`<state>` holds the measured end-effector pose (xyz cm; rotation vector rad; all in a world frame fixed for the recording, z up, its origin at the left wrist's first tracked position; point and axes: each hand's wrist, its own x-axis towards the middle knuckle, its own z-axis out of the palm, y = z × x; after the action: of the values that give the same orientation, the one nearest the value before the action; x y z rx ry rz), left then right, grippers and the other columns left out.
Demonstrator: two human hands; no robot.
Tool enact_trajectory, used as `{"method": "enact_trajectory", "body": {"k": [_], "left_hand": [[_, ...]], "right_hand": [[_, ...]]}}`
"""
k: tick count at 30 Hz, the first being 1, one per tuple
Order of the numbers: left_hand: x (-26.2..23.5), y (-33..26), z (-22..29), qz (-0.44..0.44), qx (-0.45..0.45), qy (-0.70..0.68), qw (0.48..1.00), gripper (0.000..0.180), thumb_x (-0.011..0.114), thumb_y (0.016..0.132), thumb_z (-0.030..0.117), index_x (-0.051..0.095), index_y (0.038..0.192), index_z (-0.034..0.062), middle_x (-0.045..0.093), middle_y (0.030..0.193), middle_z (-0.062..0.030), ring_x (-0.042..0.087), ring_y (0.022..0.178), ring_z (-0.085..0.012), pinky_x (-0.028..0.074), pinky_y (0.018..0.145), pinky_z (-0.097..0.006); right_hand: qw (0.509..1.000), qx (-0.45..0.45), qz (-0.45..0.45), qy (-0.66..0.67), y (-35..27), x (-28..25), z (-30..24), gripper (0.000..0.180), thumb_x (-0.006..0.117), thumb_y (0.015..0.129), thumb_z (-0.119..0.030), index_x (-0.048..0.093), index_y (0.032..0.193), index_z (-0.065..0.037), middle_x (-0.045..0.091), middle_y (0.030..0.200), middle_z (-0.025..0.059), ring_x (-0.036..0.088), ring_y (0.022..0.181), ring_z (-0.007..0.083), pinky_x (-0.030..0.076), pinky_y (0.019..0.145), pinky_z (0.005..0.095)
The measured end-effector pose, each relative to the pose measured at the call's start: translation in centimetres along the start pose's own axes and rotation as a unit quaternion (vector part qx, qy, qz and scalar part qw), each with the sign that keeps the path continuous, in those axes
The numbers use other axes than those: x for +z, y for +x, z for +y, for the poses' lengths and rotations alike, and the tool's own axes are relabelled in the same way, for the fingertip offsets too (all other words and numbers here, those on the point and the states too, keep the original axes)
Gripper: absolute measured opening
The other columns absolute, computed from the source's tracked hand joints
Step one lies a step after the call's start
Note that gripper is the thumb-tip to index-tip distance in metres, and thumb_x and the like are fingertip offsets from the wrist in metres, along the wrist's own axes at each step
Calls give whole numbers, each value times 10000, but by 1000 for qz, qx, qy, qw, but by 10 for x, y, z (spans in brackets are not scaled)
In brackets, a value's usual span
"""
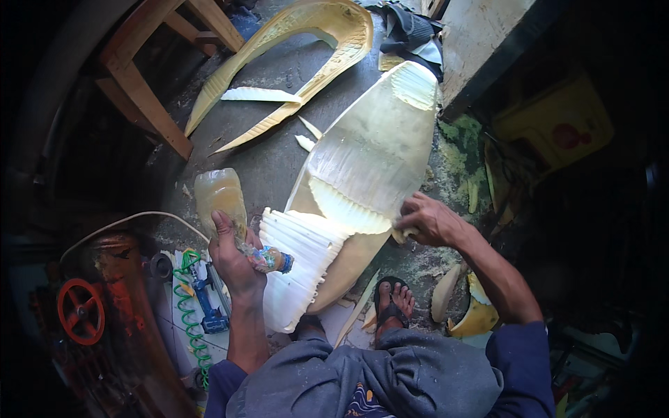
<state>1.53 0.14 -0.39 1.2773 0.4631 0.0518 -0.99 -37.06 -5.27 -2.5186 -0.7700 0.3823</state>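
My left hand (238,258) is wrapped round a clear plastic bottle (220,198) with cloudy yellowish liquid in it. The bottle is tilted, its neck and blue cap pointing to the right over a ribbed white foam-like panel (296,254). Before me lies a long, tapered cream-coloured piece (380,136), with a ribbed band across its middle and another ribbed patch at its far tip. At its right edge my right hand (433,221) is closed, fingers curled on a small yellowish wad (404,235) that I cannot identify.
A large curved foam-like frame (348,35) lies at the back beside a wooden stool (143,90). On the left stand a red-brown gas cylinder (122,279), a green coiled hose (187,306) and a blue tool (214,320). Yellowish scraps (477,313) and dust cover the floor on the right.
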Motion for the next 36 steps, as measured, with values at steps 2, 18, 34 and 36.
{"method": "enact_trajectory", "body": {"k": [2, 18, 34, 36], "left_hand": [[7, -2, -2, 1, -6, -1, 1000, 522, 511, 1057, 583, 510, 830, 114, 380, 594, 18, 430, 507, -102, 351, 506, -263], [20, 4, 5, -80, -76, -235, 966, 603, 497, 1047, 617, 408, 687, 142, 284, 514, 46, 307, 404, -83, 291, 426, -254], [16, -3, 6, 4, -33, -126, 992, 568, 512, 1075, 530, 447, 694, 113, 265, 528, 42, 307, 398, -93, 287, 418, -272], [11, -1, 1, 23, 53, -1, 998, 550, 540, 1061, 540, 539, 771, 73, 343, 553, 28, 350, 425, -101, 292, 426, -289]], "right_hand": [[998, 56, 17, 27, -23, 6, 5, 355, 732, 763, -15, 803, 1084, -149, 653, 1020, 113, 620, 954, 270, 541, 832, 405], [658, 233, 29, 716, 38, 59, -139, 234, 710, 893, -211, 712, 986, 4, 634, 826, 1, 560, 738, 83, 452, 665, 258], [528, 247, 76, 809, 70, 78, -179, 234, 672, 906, -87, 685, 1102, 40, 704, 962, 108, 609, 791, 155, 474, 710, 305], [523, 209, 71, 823, 68, 69, -176, 259, 670, 888, -89, 684, 1102, 56, 704, 968, 114, 612, 800, 147, 478, 699, 285]]}}
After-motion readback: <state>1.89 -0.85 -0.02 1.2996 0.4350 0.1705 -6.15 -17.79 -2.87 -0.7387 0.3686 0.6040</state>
